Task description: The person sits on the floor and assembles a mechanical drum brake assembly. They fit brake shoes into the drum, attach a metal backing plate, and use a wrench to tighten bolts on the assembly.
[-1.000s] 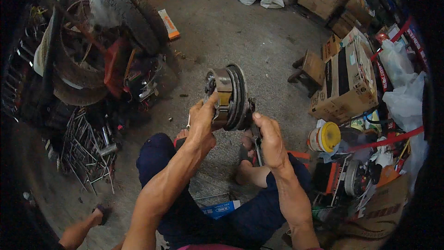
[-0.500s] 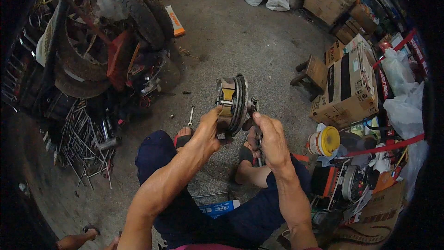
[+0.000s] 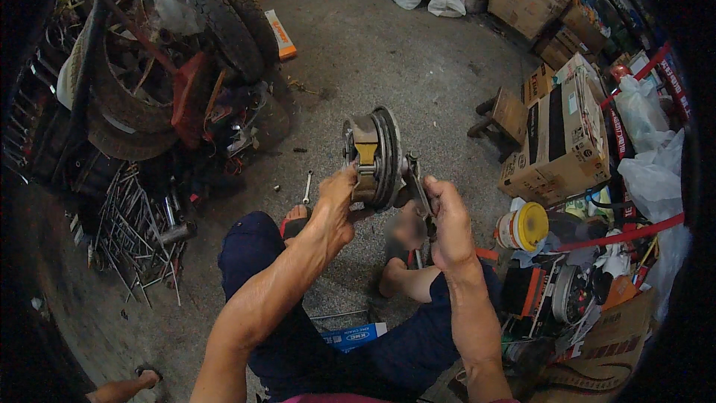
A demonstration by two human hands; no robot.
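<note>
Between my hands a drum brake plate with brake shoes (image 3: 365, 151) is held up on its edge above the floor. Its curved shoes face left, and a dark ringed rim is on the right. My left hand (image 3: 339, 198) is closed round the shoe side, most of its fingers hidden behind it. On the plate's right side a narrow metal lever (image 3: 420, 188) slants down from a small bolt end. Closed fingers of my right hand (image 3: 449, 220) grip this lever; its lower end is partly hidden, so I cannot tell whether it is a brake arm or a tool.
On the floor ahead lies a small wrench (image 3: 308, 187). Old tyres (image 3: 224, 19) and a heap of metal rods (image 3: 138, 231) are at left. A wooden stool (image 3: 503, 121), cardboard boxes (image 3: 556, 145) and a yellow-lidded tub (image 3: 522, 227) stand right. A blue box (image 3: 354, 336) lies between my legs.
The brake plate has risen slightly and turned a little. My right hand has moved to the right, away from the plate, and more of the metal lever shows.
</note>
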